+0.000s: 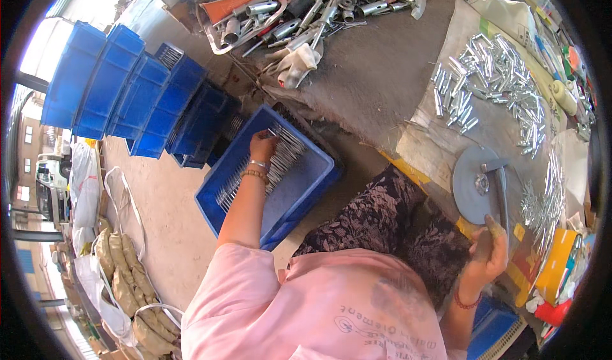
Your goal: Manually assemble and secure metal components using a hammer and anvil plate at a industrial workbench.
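Note:
My left hand [262,146] reaches into a blue plastic crate [205,197], its fingers closed around the end of a slim metal rod [272,132]. Many similar silvery metal rods [290,153] lie side by side in rows in that crate. On the right, a round grey disc [468,185] with a metal hub in its middle sits near the bench's edge. A flat metal lever [502,197] runs across the disc's right side. My right hand [489,255] is closed at the lever's near end, partly hiding it.
Loose metal sleeves [491,73] and thin metal pins [551,194] lie on the bench at the right. Mixed tools and tubes [306,16] heap at the far side. Stacked blue crates [121,86] stand left, above tan sacks [127,277] on the floor. An orange-yellow box [556,264] sits at right.

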Tool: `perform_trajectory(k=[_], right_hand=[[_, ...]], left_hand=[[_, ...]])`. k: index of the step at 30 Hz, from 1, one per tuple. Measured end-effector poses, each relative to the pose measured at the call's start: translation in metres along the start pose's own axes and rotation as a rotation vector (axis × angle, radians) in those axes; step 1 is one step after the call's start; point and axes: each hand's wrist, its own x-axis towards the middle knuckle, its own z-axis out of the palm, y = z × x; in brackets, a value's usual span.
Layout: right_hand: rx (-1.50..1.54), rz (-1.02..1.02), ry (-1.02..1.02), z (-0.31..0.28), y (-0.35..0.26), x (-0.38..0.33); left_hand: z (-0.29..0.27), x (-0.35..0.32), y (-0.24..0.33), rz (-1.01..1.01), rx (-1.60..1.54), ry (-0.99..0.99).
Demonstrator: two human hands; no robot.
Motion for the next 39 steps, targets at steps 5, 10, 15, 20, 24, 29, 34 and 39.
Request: perform_trajectory(k=[5, 10, 15, 20, 24, 29, 34, 39], right_hand=[[0.028, -0.035, 0.046, 0.004, 0.005, -0.001], [0.028, 0.012, 0.075, -0.003, 0.001, -0.005], [-0.005, -0.015, 0.035, 0.003, -0.007, 0.006], [0.018, -0.064, 0.098, -0.002, -0.012, 0.009], [0.049, -0.090, 0.061, 0.000, -0.019, 0.018], [0.092, -0.090, -0.007, 0.000, -0.013, 0.020], [0.116, -0.122, 0.018, -0.002, -0.018, 0.018], [0.097, -0.113, 0.001, -0.002, -0.013, 0.014]], left_hand=[[0.003, 0.043, -0.011, 0.017, 0.121, 0.085], [0.026, 0.048, -0.014, 0.188, 0.441, 0.157], [-0.014, 0.036, -0.004, 0.567, 0.364, 0.333], [0.064, -0.056, 0.153, 0.760, -0.245, 0.205], [0.112, -0.158, 0.237, 0.933, -0.144, 0.100], [0.184, -0.228, 0.270, 1.366, 0.242, -0.091], [0.204, -0.233, 0.260, 1.267, 0.237, -0.069], [0.172, -0.225, 0.239, 1.460, 0.494, 0.049]])
